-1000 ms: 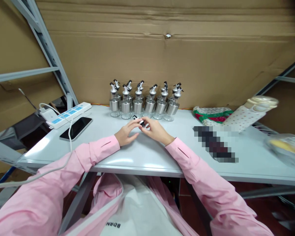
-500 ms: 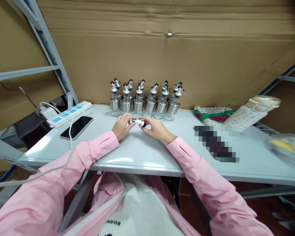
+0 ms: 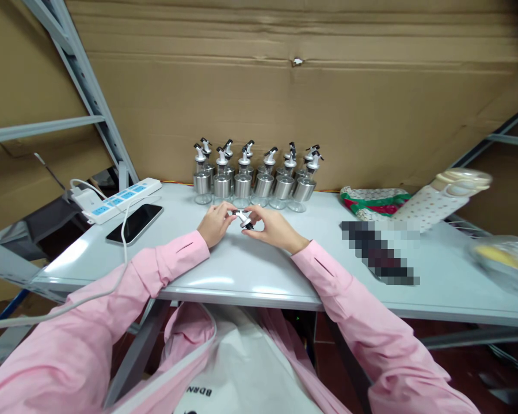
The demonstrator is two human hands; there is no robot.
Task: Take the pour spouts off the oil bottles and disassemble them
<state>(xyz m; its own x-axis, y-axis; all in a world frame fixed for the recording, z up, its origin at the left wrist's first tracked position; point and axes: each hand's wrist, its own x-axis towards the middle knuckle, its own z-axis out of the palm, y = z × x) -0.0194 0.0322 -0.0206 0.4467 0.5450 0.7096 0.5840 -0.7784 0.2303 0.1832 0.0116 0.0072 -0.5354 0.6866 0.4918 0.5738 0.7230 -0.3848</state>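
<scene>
Both my hands meet over the white table (image 3: 250, 270), pinched on one small white and black pourer cap (image 3: 243, 218). My left hand (image 3: 216, 223) grips its left end with fingertips. My right hand (image 3: 273, 227) holds its right side, fingers curled round it. Just behind my hands stand several glass and steel bottles (image 3: 254, 178) with the same pourer tops, in two rows against the cardboard wall.
A black phone (image 3: 134, 223) lies at the left on a white cable, beside a white power strip (image 3: 118, 199). At the right lie a patterned cloth (image 3: 371, 201), a dotted white roll (image 3: 440, 200) and a plastic bag (image 3: 503, 259). A white bag (image 3: 237, 374) sits in my lap.
My left hand closed from spread fingers into a pinch on the cap. The cap turned and dropped slightly between my hands. The bottles stayed put.
</scene>
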